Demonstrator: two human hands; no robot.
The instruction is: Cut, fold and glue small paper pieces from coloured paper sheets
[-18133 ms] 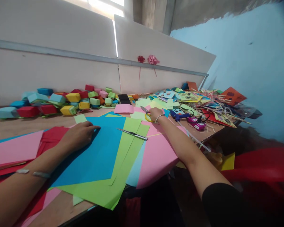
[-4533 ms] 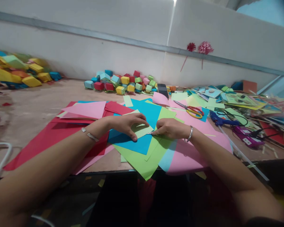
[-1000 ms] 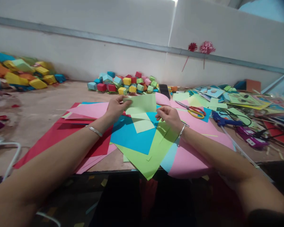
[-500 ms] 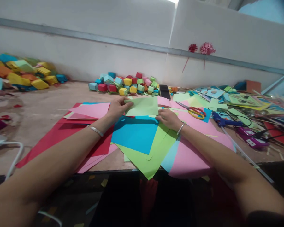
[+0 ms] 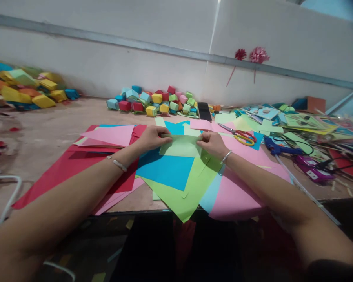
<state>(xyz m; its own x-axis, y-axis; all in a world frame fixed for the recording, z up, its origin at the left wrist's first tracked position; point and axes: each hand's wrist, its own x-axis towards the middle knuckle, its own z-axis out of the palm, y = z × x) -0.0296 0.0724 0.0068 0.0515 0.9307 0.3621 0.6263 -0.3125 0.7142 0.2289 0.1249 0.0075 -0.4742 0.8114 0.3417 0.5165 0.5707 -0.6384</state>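
Between my two hands is a pale green sheet of paper (image 5: pixel 180 148), its far edge bent or folded over. My left hand (image 5: pixel 153 138) pinches it at the left end, thumb on top. At the right end my right hand (image 5: pixel 213 144) pinches it the same way. Beneath the sheet lies a blue paper (image 5: pixel 167 172), which rests on a larger bright green paper (image 5: pixel 182 203). Red paper (image 5: pixel 64 172) with pink sheets (image 5: pixel 111 136) on it is left of my hands. Pink paper (image 5: pixel 238 188) spreads under my right forearm.
Scissors (image 5: pixel 241 136) with red and yellow handles lie right of my hands. Farther right are a blue glue gun (image 5: pixel 282 148) and a purple device (image 5: pixel 313 169). A phone (image 5: pixel 204 111) and small paper boxes (image 5: pixel 153 102) line the wall. More boxes (image 5: pixel 26 88) are piled at left.
The pale green sheet has come closer to me and its far edge is now bent over. My right hand has moved up to that edge, and both hands now pinch there.
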